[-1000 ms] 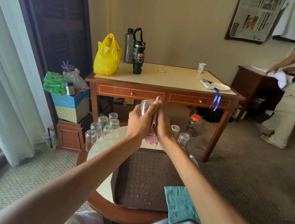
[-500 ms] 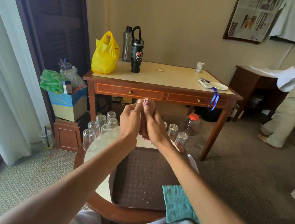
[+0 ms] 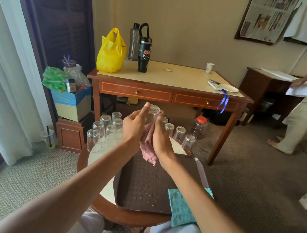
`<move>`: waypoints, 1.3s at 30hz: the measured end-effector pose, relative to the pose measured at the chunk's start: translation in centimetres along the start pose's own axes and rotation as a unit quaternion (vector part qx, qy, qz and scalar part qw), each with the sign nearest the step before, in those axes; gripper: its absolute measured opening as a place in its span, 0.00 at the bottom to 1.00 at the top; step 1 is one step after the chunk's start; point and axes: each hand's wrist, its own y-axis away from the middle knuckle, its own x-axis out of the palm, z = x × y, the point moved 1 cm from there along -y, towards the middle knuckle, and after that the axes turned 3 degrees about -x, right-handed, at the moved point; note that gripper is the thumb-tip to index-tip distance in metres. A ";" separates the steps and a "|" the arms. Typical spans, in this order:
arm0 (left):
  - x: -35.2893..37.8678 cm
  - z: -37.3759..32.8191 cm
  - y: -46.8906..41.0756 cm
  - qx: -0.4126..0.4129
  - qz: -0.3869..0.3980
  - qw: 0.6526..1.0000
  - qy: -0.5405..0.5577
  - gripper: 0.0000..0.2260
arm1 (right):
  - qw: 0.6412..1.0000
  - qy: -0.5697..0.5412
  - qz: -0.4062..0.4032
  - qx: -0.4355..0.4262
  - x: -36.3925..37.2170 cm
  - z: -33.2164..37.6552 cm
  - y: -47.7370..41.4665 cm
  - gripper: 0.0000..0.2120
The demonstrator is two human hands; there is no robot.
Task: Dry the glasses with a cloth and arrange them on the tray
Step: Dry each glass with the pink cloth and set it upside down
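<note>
Risk: glass (image 3: 152,114) likely wet and slippery, held in air above far edge of tray (image 3: 125,196); if grip loosens it may fall on upturned glasses (image 3: 106,130) standing just below on round desk (image 3: 95,157). Water drops (image 3: 145,189) lie on tray, so dried glass put there may get wet again. Left hand (image 3: 134,127) grasps glass from left, thumb near its top end. Right hand (image 3: 160,138) holds pink cloth (image 3: 147,148) against glass from right; cloth hangs between hands.

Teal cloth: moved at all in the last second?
No. The teal cloth still lies over the near right corner of the tray, same overlap as in both earlier frames.
</note>
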 end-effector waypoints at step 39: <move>-0.5 1.2 0.4 -0.066 -0.020 0.996 0.048 0.18 | 0.992 0.110 0.011 0.068 0.1 -0.2 -0.2 0.41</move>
